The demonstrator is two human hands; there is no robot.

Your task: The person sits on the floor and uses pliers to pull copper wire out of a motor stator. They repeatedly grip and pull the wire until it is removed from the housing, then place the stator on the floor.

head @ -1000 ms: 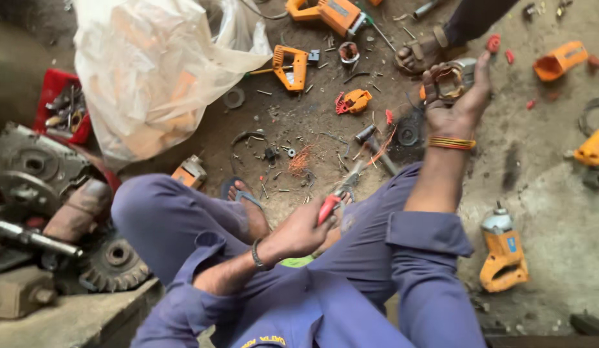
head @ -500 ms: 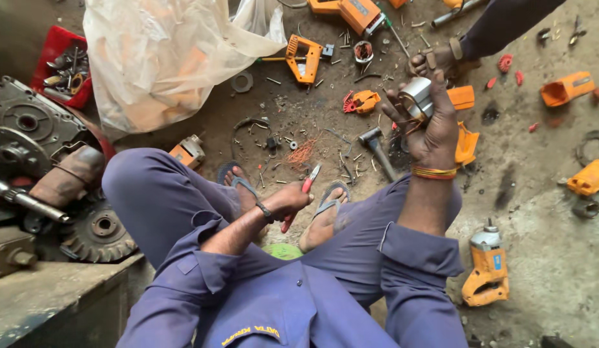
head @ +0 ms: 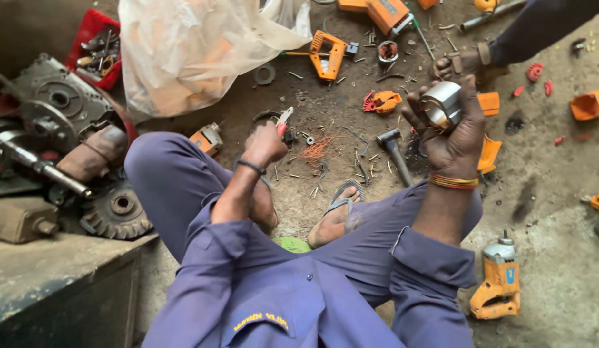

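Two hands are busy: your right hand [head: 449, 122] holds a round metal motor part [head: 441, 103] up above the hammer [head: 394, 149], fingers wrapped tight around it, while your left hand [head: 266, 143] is closed on red-handled pliers [head: 283, 120], left of the hammer. By the look of it, you are stripping the part, with the pliers not yet touching it. A next move would call for bringing the pliers across to the part and gripping carefully.
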